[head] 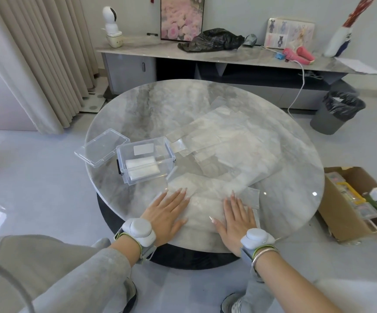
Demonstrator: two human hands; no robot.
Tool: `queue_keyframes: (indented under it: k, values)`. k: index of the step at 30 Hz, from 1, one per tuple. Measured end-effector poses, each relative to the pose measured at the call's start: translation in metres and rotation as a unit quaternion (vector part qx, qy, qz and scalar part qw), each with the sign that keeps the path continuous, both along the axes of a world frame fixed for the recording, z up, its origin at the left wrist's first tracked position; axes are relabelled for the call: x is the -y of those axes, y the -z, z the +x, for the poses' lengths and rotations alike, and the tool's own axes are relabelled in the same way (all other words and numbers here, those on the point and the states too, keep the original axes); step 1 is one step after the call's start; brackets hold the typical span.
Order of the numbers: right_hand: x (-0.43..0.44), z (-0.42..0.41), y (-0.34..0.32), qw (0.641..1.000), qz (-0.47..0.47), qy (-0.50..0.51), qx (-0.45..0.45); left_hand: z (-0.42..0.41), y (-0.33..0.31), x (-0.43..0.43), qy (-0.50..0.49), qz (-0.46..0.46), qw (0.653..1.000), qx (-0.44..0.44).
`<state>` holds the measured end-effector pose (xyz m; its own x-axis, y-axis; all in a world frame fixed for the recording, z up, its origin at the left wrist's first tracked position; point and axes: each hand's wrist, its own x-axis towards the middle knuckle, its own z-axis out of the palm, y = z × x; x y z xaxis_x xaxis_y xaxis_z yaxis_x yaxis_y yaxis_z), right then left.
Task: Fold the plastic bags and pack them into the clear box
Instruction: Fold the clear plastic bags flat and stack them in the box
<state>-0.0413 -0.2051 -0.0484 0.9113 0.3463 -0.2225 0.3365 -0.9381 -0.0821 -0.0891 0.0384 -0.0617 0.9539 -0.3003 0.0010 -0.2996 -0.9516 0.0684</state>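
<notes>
At the table's [151, 105] six o'clock rim, the left hand [167, 213] and right hand [235, 220] lie flat, fingers spread, on a plastic bag [203, 206], likely smoothing it for folding. The clear box [145, 163], open at eight o'clock, holds folded bags [142, 169]. Its lid [101, 146] seems to overhang nine o'clock. Unfolded bags [223, 141] crowd the centre toward two o'clock.

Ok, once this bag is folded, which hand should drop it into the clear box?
Left, probably. The left hand lies flat on the translucent plastic bag, nearer the open clear plastic box; the right hand presses the bag's far side.
</notes>
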Motion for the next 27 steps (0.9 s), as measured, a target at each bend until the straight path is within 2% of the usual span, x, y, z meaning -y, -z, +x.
queue_keyframes:
  k: [3,6,14,18,21,24,27]
  values:
    - [0.008,-0.004,0.009,1.0,-0.006,-0.008,-0.005,-0.005,0.007,-0.011,-0.002,-0.007,1.0,-0.028]
    - [0.014,-0.001,0.012,1.0,0.0,-0.023,-0.003,-0.012,0.006,-0.027,-0.021,0.02,0.999,-0.016]
    - [0.025,0.021,0.008,0.999,-0.014,-0.039,0.003,-0.016,-0.01,-0.062,-0.154,0.04,0.987,-0.003]
    - [0.022,0.033,-0.009,0.998,-0.012,-0.056,0.012,-0.007,-0.032,-0.029,-0.109,-0.026,0.991,0.074]
    - [0.014,0.046,-0.028,0.994,0.037,-0.081,0.07,0.001,-0.039,-0.003,-0.056,-0.086,0.99,0.095]
    - [0.007,0.06,-0.039,0.994,-0.003,-0.108,0.016,0.011,-0.035,0.003,-0.038,-0.111,0.992,0.037]
    - [0.001,0.068,-0.041,0.991,-0.059,-0.119,-0.029,0.025,-0.032,-0.003,-0.035,-0.074,0.996,-0.027]
